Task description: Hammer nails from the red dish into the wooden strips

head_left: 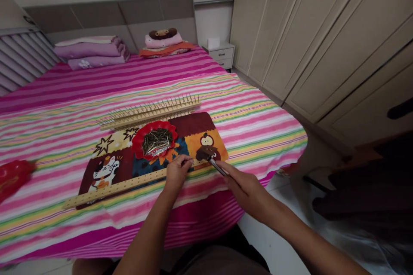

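Note:
My right hand [245,187] is closed round the handle of a small hammer [208,154], whose dark head hovers over the right end of a long wooden strip [119,187]. My left hand [177,171] pinches a thin nail upright at that strip, close to the hammer head. The strip lies along the near edge of a cartoon-printed mat [106,167] on the striped bedspread. Just beyond my left hand sits a red scalloped dish [138,138] holding several loose nails [157,142].
Several wooden strips studded with nails [150,111] lie behind the mat. A red object [13,176] rests at the left. Folded bedding [92,50] and pillows [164,42] sit by the headboard. A nightstand [222,53] and wardrobe doors [322,38] stand right.

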Demonstrator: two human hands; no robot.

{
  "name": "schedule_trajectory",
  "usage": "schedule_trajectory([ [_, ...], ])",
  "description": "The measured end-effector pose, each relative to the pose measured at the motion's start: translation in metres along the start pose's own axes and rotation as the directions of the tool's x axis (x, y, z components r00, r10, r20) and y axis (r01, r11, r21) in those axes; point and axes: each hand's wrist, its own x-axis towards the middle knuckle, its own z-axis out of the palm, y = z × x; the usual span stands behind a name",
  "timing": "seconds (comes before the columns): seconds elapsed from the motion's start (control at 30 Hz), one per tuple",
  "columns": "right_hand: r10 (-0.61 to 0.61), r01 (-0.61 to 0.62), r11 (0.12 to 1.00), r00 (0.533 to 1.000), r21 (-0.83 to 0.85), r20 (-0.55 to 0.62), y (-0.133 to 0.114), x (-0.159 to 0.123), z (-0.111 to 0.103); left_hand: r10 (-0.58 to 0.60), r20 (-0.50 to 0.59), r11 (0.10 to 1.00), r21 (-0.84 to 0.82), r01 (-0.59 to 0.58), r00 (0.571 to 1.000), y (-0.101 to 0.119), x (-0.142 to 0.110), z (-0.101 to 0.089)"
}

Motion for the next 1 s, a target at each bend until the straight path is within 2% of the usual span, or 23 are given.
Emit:
schedule_trajectory([
  [0.2,-0.109,0.108,0.984,0.994,-0.142,0.004,-0.003,0.035,0.012,0.022,-0.027,1.0,0.001,-0.022,0.999,0.001,-0.001,0.001],
  [0.37,-0.024,0.047,0.979,0.993,-0.198,0.115,0.003,0.043,0.022,0.018,-0.025,0.998,0.057,-0.017,1.0,0.002,-0.001,0.001],
  [0.47,-0.054,0.06,0.991,0.997,-0.118,0.059,-0.001,0.035,0.02,0.033,-0.03,0.998,0.058,-0.031,0.999,0.002,-0.001,0.001],
  [0.57,-0.041,0.041,0.999,0.999,0.034,0.013,-0.008,0.016,0.015,0.036,-0.021,0.998,0.057,-0.035,0.999,0.0,-0.001,0.001],
  [0.67,0.078,-0.09,0.983,0.993,0.159,0.083,-0.002,-0.008,0.02,0.053,-0.009,0.997,0.05,-0.052,0.999,-0.002,-0.001,0.003],
  [0.77,0.177,-0.216,0.946,0.969,0.244,0.172,0.021,-0.033,0.04,0.073,0.019,0.997,0.04,-0.073,0.997,-0.003,-0.003,0.002],
  [0.87,0.235,-0.299,0.921,0.938,0.25,0.256,0.05,-0.05,0.07,0.11,0.008,0.991,0.079,-0.111,0.994,-0.002,-0.001,-0.011],
  [0.93,0.235,-0.31,0.921,0.925,0.237,0.298,0.064,-0.056,0.087,0.137,-0.076,0.978,0.169,-0.123,0.988,-0.001,0.005,-0.03],
  [1.0,0.242,-0.321,0.922,0.914,0.215,0.324,0.073,-0.057,0.099,0.137,-0.189,0.946,0.317,-0.072,0.972,-0.002,0.016,-0.054],
])
